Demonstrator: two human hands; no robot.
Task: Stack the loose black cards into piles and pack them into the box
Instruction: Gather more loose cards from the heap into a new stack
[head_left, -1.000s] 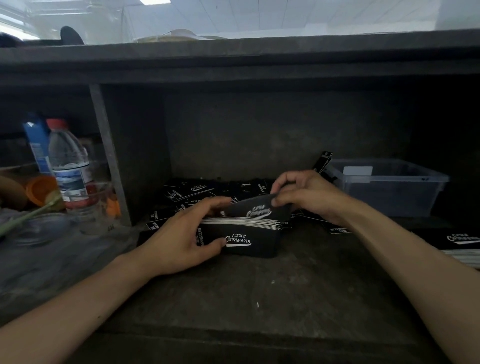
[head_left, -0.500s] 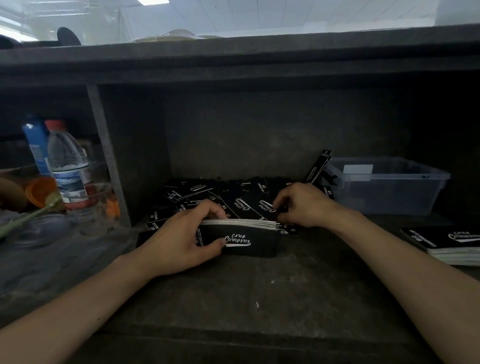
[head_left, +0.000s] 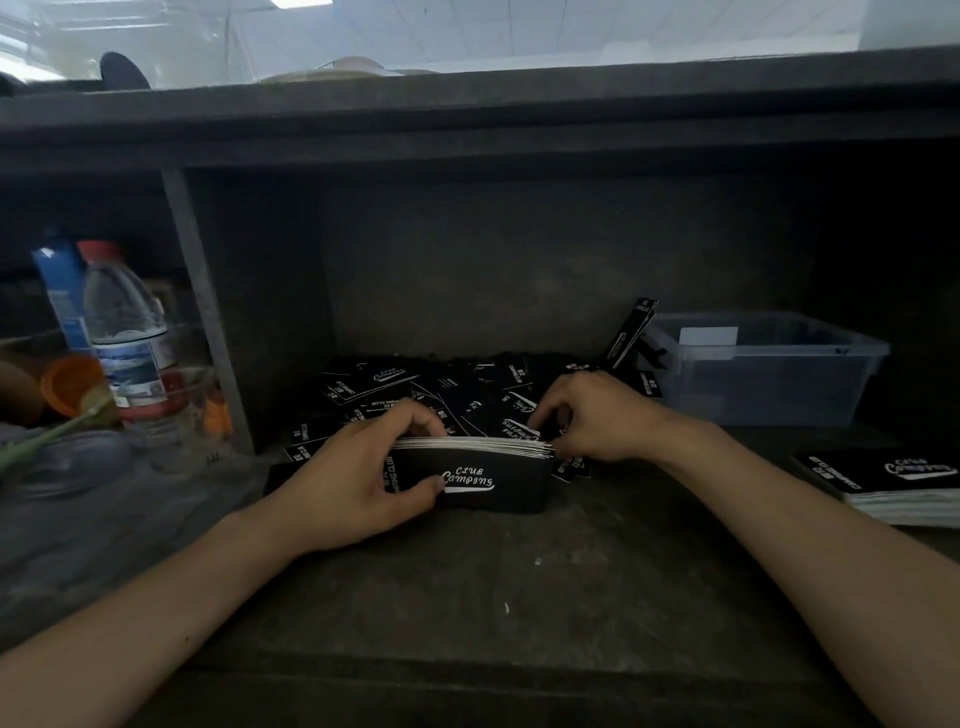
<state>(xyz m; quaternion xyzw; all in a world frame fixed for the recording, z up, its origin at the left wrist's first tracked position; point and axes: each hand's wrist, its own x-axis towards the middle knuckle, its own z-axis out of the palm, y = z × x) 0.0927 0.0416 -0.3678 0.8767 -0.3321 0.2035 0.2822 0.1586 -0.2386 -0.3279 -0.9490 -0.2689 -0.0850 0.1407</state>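
Dark worktop (head_left: 467, 597) under a low overhanging shelf (head_left: 467, 119); dim light, deep shadow at the back.

Centre of frame: stack of black cards (head_left: 488, 475) standing on its long edge, white card edges showing along the top, front face reading "CLUB Camping" in white script. Left hand (head_left: 358, 478) wrapped around the stack's left end, thumb on the front face, fingers curled over the top edge; grip pressed together on the stack.

Just right of centre: right hand (head_left: 597, 415) palm down over the loose cards (head_left: 441, 395), fingertips bent down among them directly behind the stack's right end. Grip curled; whether it pinches a card cannot be told, fingertips hidden by the stack and the dark.

Loose cards spread in a messy heap behind the stack, centre of frame, overlapping at all angles, some face up with the same white script. One card (head_left: 631, 332) propped nearly upright, leaning against the left wall of the box.

Right of centre: clear plastic box (head_left: 769, 369), open top, a pale label on its back left rim; contents unclear through the walls.

Far right edge: second stack of cards (head_left: 893, 483) lying flat, black face up.

Left of frame, beyond a grey upright divider (head_left: 208, 322): clear water bottle (head_left: 124, 332) with a red cap, blue carton (head_left: 65, 291) behind it, orange lid (head_left: 70, 384), crumpled clear plastic (head_left: 78, 493) in front.
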